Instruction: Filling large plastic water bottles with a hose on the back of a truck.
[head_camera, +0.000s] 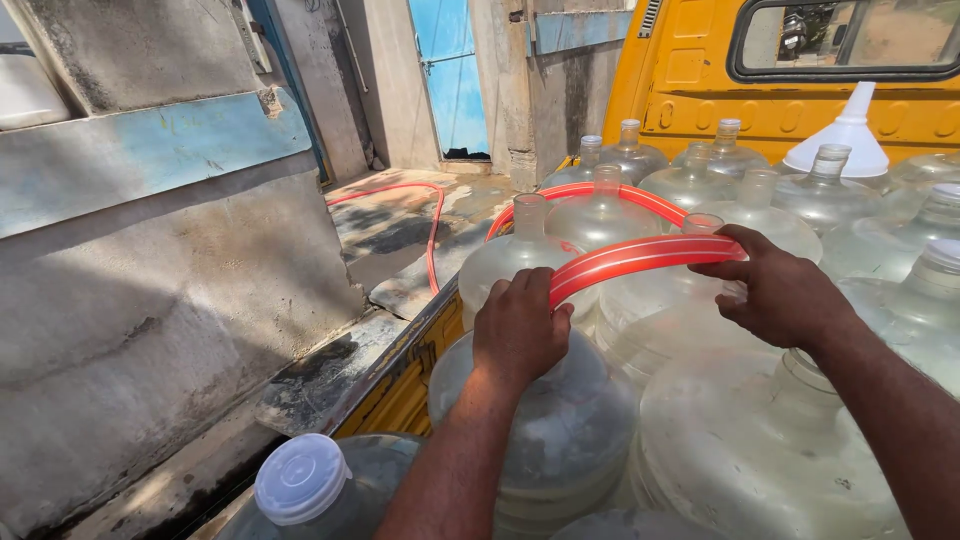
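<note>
red hose (640, 258) runs flat and slightly kinked-looking across the tops of the clear water jugs, both hands on it: left hand (518, 325) closed over it near the middle of the bed, right hand (775, 290) pinching the end right over an open jug neck (703, 224). the hose end itself is hidden under the right fingers, so i can't say for sure it's inside the neck or just at the rim. main risk: the hose is stiff and curves back in a loop (600, 200) behind the jugs, so it probably wants to spring; if the right hand loosens, the tip could whip out and spill over the neighbouring jugs and the truck bed edge (400, 370). second risk: the flattened stretch between the hands looks like it could choke flow or buckle if the left hand presses harder. third: the hose trails off over the wet concrete ledge (400, 230) to the doorway, so a snag or tug there would pull the end out. looks: translucent red with pale stripes, glossy, thin wall. around it: tightly packed round jugs, most uncapped, one with a white cap (300, 478) at bottom left, a white funnel (840, 135) sitting on a jug near the yellow cab (700, 70), grey weathered wall (150, 280) to the left.
</note>
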